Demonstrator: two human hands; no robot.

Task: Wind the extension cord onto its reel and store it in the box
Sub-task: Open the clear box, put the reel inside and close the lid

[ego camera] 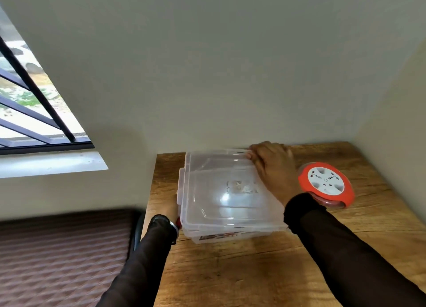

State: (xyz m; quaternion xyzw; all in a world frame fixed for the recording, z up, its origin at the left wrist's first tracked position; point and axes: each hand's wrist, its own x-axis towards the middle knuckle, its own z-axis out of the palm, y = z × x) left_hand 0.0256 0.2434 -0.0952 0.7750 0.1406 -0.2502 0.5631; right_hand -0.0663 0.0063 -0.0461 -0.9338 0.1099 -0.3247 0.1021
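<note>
The reel, a round orange disc with a white socket face, lies flat on the wooden surface, just to the right of the clear plastic box and not yet inside it. No loose cord shows around it, so the winding looks done.

The reel should handle as a stiff, fairly dense puck. Its hard shell is not fragile, but its smooth rim could slip in a loose pinch. The safest hold looks to be across the rim with fingers on opposite edges, or a palm over the socket face with fingers curled under the edge.

The box looks light, thin-walled and a little flexible, with a glossy lid that would flex if pressed in the middle. It is better taken at the corners or the lid's edge tabs.

The right hand is at the box's far right corner, and its grip is curled over the lid edge there, as if to lift or unclip it. The left hand is at the box's left side, mostly hidden behind the wall. Whether its grip is closed on the box or only resting against it cannot be told.

By count there is one reel, one box with one lid, one surface and two hands, both in dark sleeves.
</note>
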